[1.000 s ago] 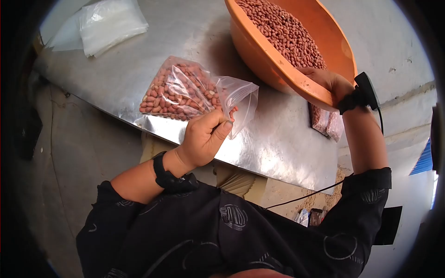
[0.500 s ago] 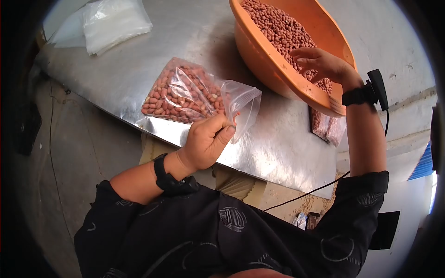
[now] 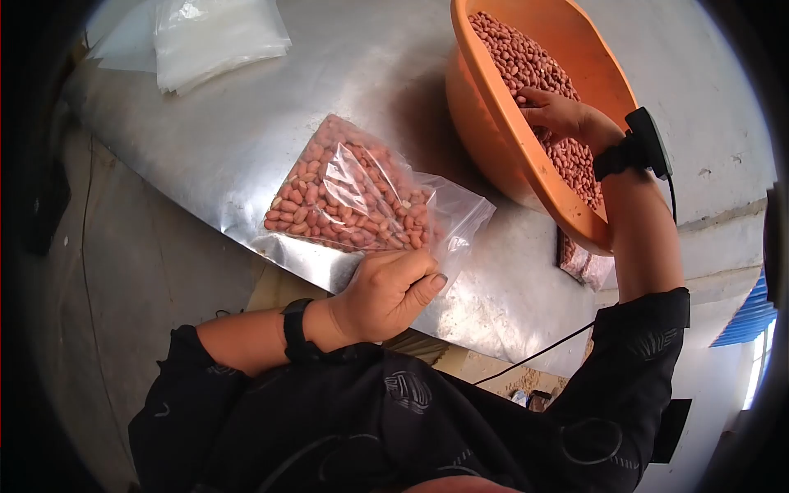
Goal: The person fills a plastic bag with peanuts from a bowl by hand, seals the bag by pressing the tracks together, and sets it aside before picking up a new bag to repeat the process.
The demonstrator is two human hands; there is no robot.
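Note:
A clear zip bag (image 3: 353, 197) filled with reddish peanuts lies on the metal table. My left hand (image 3: 386, 287) pinches its lower edge near the mouth, thumb bent over the plastic. The unfilled mouth end of the bag points right, toward the basin. At the upper right stands an orange basin (image 3: 485, 123) of loose peanuts (image 3: 526, 62). Inside it is my right hand (image 3: 563, 117), its fingers stretched out and apart against the peanuts; some fingertips are partly hidden.
A stack of clear plastic bags (image 3: 214, 41) lies at the table's upper left. Beside the basin's lower end, partly beneath it, is another packed bag (image 3: 583, 264). The metal table's (image 3: 205, 156) curved edge runs in front of me. A black cable (image 3: 534, 355) crosses near my right arm.
My right hand has lowered onto the peanuts in the basin. The bag and my left hand appear shifted slightly right and down; the whole view has shifted too.

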